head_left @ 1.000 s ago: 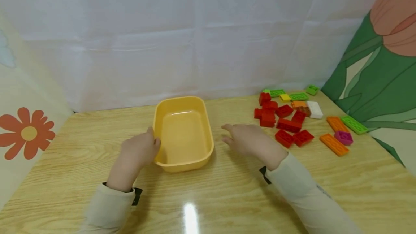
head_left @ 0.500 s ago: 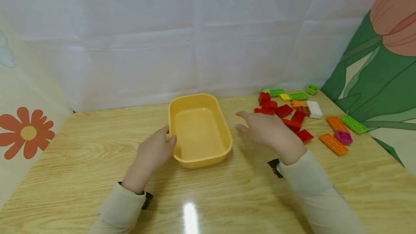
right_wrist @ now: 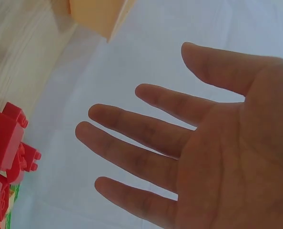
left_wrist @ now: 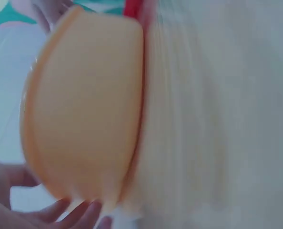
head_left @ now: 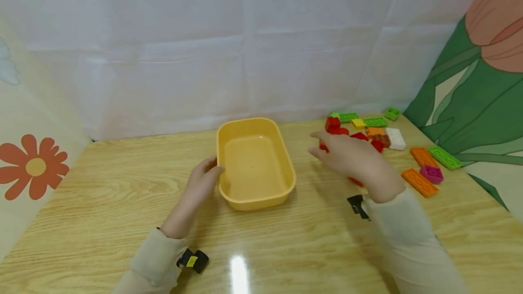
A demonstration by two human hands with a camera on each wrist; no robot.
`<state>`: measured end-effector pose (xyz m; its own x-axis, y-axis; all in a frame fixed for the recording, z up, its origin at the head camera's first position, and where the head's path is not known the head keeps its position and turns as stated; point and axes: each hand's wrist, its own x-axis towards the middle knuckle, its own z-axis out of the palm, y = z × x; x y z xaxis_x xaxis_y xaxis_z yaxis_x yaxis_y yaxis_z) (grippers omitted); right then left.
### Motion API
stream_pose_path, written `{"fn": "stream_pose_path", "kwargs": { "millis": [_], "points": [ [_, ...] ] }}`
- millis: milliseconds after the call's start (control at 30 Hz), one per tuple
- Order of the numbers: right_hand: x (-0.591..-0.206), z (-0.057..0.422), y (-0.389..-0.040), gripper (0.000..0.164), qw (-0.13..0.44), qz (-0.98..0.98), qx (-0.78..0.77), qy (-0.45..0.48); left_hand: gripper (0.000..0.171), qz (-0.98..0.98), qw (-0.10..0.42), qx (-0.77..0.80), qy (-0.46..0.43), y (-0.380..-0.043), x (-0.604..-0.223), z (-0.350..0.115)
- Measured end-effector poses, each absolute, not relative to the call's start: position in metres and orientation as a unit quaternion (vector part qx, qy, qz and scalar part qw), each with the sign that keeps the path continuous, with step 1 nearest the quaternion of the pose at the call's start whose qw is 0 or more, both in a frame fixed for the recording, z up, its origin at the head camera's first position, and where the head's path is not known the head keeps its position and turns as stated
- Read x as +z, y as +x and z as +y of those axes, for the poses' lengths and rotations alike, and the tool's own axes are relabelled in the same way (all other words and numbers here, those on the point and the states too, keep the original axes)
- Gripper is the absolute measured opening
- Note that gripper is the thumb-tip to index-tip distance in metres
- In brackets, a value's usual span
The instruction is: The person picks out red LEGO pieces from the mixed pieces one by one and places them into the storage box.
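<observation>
A yellow plastic tub (head_left: 256,167) stands on the table near the back cloth. My left hand (head_left: 201,179) is at its left side, pinching the wall: the thumb laps over the rim and the fingers lie along the outside. In the left wrist view, fingertips (left_wrist: 91,210) meet the tub's outer wall (left_wrist: 89,105). My right hand (head_left: 353,158) hovers over the red toy bricks (head_left: 333,124), hiding several of them. The right wrist view shows its palm (right_wrist: 237,157) with fingers spread and nothing held; red bricks (right_wrist: 5,143) lie off its fingertips.
Behind the red bricks lie green plates (head_left: 375,122), a yellow brick (head_left: 358,123) and a white brick (head_left: 395,139). Farther right are orange plates (head_left: 419,182) and a magenta brick (head_left: 431,173). A white cloth (head_left: 171,58) closes off the table's back edge.
The tub has slid to the right along with my left hand. My right hand has moved right and slightly away from me, from beside the tub to over the red bricks.
</observation>
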<state>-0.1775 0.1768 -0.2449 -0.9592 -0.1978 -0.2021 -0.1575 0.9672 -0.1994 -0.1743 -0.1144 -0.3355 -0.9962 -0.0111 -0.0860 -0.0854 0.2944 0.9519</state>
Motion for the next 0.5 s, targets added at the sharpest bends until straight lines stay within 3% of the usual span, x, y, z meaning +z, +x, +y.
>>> {"fn": "stream_pose_path", "kwargs": {
  "millis": [233,500],
  "points": [
    [-0.238,0.195,-0.180,0.075,0.093,0.987,-0.099,-0.084,0.052,0.640,0.025,0.762,-0.099,-0.172,-0.347,-0.099],
    [-0.233,0.220,-0.183,0.078,0.090,0.984,-0.129,-0.078,0.059,0.563,0.003,0.825,-0.059,-0.167,-0.362,-0.088]
  ]
}}
